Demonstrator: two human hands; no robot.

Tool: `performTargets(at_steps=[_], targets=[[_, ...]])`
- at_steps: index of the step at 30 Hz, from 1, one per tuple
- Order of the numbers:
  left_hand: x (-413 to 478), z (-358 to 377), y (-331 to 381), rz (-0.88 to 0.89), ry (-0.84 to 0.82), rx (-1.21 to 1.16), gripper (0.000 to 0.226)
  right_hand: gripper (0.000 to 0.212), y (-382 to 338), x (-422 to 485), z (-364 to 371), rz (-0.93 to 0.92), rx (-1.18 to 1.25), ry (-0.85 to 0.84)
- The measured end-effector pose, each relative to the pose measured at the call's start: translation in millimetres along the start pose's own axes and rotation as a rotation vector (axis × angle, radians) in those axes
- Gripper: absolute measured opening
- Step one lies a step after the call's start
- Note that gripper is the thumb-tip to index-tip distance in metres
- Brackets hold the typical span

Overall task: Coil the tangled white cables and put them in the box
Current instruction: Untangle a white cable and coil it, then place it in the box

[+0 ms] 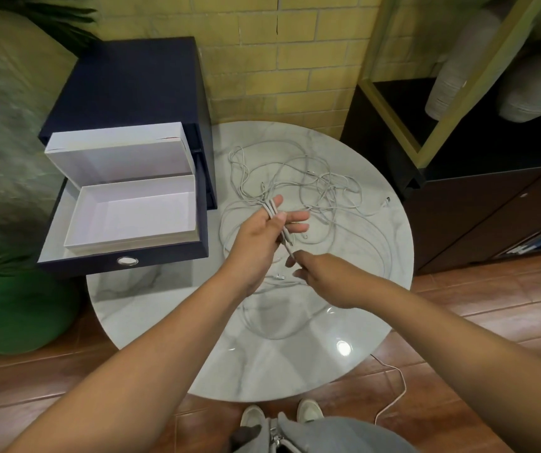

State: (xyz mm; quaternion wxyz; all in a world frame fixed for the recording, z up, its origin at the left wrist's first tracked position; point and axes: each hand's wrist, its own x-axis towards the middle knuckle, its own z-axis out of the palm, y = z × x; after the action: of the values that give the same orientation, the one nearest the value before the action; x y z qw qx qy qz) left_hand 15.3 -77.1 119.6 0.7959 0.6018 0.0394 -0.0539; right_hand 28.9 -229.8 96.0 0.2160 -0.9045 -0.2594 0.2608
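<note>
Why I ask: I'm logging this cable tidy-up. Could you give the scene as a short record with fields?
table: round, marble
cables: mostly a loose tangle on the table, none coiled
left hand: grips a bundle of gathered strands
right hand: pinches a strand end just below the left hand
box: white, lid open, empty, sitting in the drawer
drawer: dark blue, pulled open beside the table

White cables [298, 184], white box [132, 217], navy drawer [125, 256], grey-veined marble table [295, 364].
</note>
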Motion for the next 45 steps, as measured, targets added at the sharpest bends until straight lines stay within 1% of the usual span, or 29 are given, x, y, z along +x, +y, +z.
performTargets(at_steps=[3,4,7,10,11,13,15,17,19,20,21,23,25,27,29,31,32,34,39,42,45], targets=[[2.5,-6.2,-2.3,0.113,0.034,0.261,0.029,0.032,-7.7,-6.3,2.2,-0.042,-0.131,-0.081],[2.6,-8.3,-4.0,0.141,0.031,0.341,0.03,0.032,-10.2,-8.1,2.3,-0.06,-0.185,-0.082],[2.0,-16.8,-11.2,0.162,-0.006,0.602,0.045,0.029,-17.8,-13.9,-5.7,-0.124,-0.26,0.002],[-0.6,-22.5,-16.2,0.125,-0.109,0.922,0.042,0.029,-16.0,-14.0,-21.9,-0.156,-0.293,0.107],[-2.0,-22.6,-16.4,0.09,-0.158,0.958,0.04,0.027,-14.8,-14.4,-28.2,-0.163,-0.295,0.135],[-4.9,-20.2,-14.5,-0.006,-0.251,0.827,0.037,0.023,-11.0,-14.7,-38.0,-0.19,-0.292,0.189],[-4.6,-19.1,-10.8,-0.093,-0.283,0.673,0.032,0.021,-5.0,-14.6,-43.5,-0.208,-0.27,0.232],[-3.6,-20.3,-6.8,-0.15,-0.288,0.621,0.028,0.019,1.9,-13.6,-46.6,-0.205,-0.202,0.264],[-4.9,-21.5,-3.3,-0.173,-0.317,0.607,0.028,0.017,6.5,-13.3,-50.5,-0.176,-0.104,0.301],[-6.0,-21.4,-2.1,-0.181,-0.338,0.591,0.024,0.02,7.2,-14.2,-52.8,-0.157,-0.04,0.308],[-6.8,-21.1,-0.8,-0.195,-0.355,0.563,0.019,0.029,7.1,-15.3,-54.8,-0.141,0.031,0.29],[-7.8,-19.4,2.5,-0.225,-0.382,0.495,0.016,0.05,5.0,-17.6,-57.4,-0.146,0.178,0.177],[-8.3,-17.7,6.0,-0.232,-0.404,0.461,0.018,0.058,3.6,-19.2,-57.3,-0.169,0.336,0.032],[-9.1,-16.7,8.2,-0.226,-0.416,0.463,0.021,0.056,4.1,-20.3,-57.1,-0.147,0.469,-0.054],[-9.6,-16.4,8.5,-0.209,-0.388,0.461,0.021,0.049,4.2,-21.4,-56.5,-0.116,0.535,-0.069],[-8.6,-18.1,6.9,-0.188,-0.309,0.453,0.016,0.044,2.9,-21.2,-55.2,-0.101,0.58,-0.055],[-7.7,-19.6,5.3,-0.162,-0.274,0.474,0.013,0.042,1.9,-20.8,-54.5,-0.097,0.608,-0.047],[-6.5,-21.8,2.8,-0.08,-0.234,0.593,0.013,0.036,0.1,-19.3,-54.1,-0.087,0.657,-0.027],[-10.8,-20.3,1.1,0.12,-0.22,0.877,0.004,0.019,-0.5,-17.3,-53.9,-0.03,0.687,0.008],[-13.5,-17.2,-1.7,0.207,-0.202,1.01,0.003,0.016,-2.9,-16.6,-53.5,-0.015,0.687,0.03],[-13.5,-15.1,-4.9,0.268,-0.164,1.104,0.009,0.017,-7.1,-16.6,-53.7,-0.007,0.703,0.039]])
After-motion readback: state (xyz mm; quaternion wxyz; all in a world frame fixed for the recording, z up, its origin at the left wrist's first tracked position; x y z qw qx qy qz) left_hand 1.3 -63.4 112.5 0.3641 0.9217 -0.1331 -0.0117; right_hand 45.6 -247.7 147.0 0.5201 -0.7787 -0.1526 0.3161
